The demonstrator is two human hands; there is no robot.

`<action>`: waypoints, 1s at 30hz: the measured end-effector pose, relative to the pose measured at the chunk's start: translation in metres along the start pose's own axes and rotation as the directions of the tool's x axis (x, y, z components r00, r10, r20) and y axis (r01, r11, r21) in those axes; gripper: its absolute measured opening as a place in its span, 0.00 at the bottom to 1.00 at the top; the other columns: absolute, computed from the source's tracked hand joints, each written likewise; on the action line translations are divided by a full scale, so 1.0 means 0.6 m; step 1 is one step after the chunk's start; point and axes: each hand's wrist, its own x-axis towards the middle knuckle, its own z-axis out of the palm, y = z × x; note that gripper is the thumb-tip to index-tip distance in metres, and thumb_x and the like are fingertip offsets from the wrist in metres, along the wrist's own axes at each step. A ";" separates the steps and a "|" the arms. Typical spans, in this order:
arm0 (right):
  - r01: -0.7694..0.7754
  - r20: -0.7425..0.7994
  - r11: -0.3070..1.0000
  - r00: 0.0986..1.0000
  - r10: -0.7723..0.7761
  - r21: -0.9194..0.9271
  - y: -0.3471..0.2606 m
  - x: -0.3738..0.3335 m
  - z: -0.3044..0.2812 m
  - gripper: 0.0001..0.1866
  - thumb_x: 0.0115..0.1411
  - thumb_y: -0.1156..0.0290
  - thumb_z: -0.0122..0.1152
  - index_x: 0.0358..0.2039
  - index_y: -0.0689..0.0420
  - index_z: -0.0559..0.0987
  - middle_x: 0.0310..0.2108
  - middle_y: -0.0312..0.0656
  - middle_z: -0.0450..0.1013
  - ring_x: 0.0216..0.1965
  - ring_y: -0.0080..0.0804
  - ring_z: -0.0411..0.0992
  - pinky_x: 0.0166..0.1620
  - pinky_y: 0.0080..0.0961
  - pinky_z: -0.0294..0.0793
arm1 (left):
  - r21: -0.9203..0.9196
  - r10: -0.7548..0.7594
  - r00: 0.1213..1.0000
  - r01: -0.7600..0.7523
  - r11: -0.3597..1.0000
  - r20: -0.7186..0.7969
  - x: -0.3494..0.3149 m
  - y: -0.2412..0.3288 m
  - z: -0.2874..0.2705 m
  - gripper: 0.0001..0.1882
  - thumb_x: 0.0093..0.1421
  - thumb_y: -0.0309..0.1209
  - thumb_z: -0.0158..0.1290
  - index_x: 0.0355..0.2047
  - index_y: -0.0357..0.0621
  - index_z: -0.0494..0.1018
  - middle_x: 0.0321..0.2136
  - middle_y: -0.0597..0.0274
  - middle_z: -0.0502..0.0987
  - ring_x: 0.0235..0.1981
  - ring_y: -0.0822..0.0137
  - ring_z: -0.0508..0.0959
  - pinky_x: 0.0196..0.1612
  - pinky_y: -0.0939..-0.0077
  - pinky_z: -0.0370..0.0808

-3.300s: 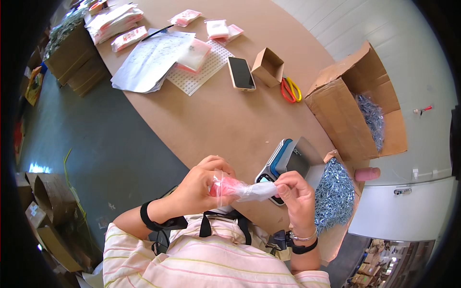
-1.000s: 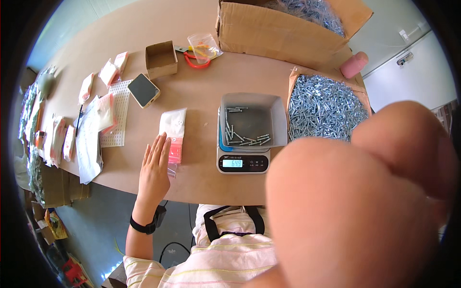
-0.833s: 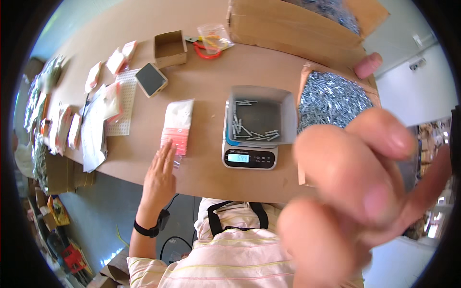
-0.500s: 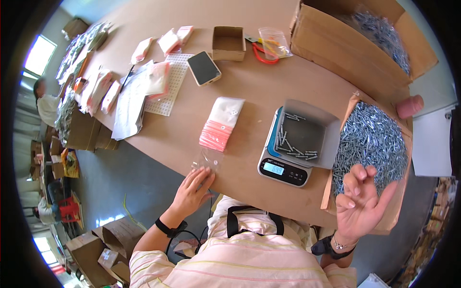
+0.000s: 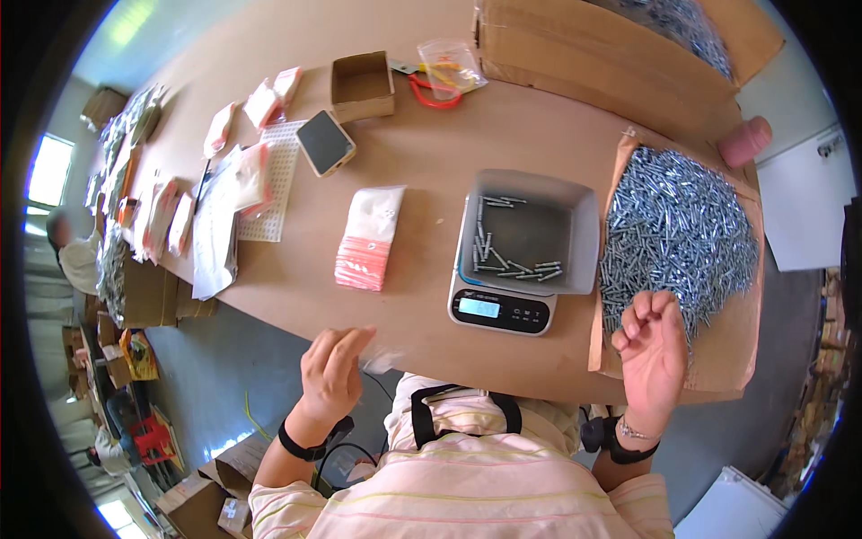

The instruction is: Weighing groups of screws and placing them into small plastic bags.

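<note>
My left hand is at the table's front edge, its fingers pinched on a small clear plastic bag, which is blurred. Beyond it lies a stack of clear zip bags with red-striped ends. To the right, a digital scale bears a grey plastic tray with several loose screws in it. My right hand hovers palm up by the near edge of a heap of silver screws, fingers loosely curled and thumb apart; nothing shows in it.
The heap rests on flattened cardboard. A large carton with more screws stands at the back right, near a pink roll. Farther left are red-handled scissors, a small cardboard box, a phone and papers.
My left hand has lifted off the tabletop and drawn the clear bag away from the stack toward me. My right hand's fingers have curled further. The view has shifted rightward.
</note>
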 end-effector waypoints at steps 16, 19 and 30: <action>0.106 0.231 -0.476 0.950 -0.212 -0.873 0.003 0.050 -0.108 0.34 0.50 0.69 0.75 0.59 0.51 0.74 0.55 0.50 0.64 0.55 0.54 0.63 0.59 0.46 0.66 | -0.053 -0.197 0.978 0.201 0.978 0.076 0.061 0.024 0.023 0.07 0.54 0.20 0.63 0.28 0.41 0.75 0.23 0.58 0.73 0.21 0.58 0.74 0.24 0.68 0.69; 0.125 0.290 -0.541 0.928 -0.232 -0.832 0.020 0.065 -0.114 0.26 0.50 0.75 0.70 0.52 0.53 0.79 0.51 0.48 0.67 0.52 0.52 0.66 0.55 0.43 0.70 | -0.060 -0.107 0.989 0.101 0.993 -0.105 0.071 0.025 0.041 0.05 0.55 0.18 0.62 0.28 0.38 0.76 0.25 0.56 0.73 0.23 0.63 0.74 0.26 0.73 0.69; 0.165 0.251 -0.250 0.896 -0.367 -0.954 -0.049 0.068 -0.130 0.07 0.58 0.80 0.66 0.39 0.60 0.84 0.32 0.44 0.75 0.30 0.40 0.75 0.35 0.31 0.74 | -0.258 -0.480 0.877 0.468 0.846 0.015 0.038 0.012 0.023 0.11 0.52 0.16 0.66 0.36 0.37 0.80 0.23 0.70 0.67 0.24 0.80 0.68 0.27 0.82 0.65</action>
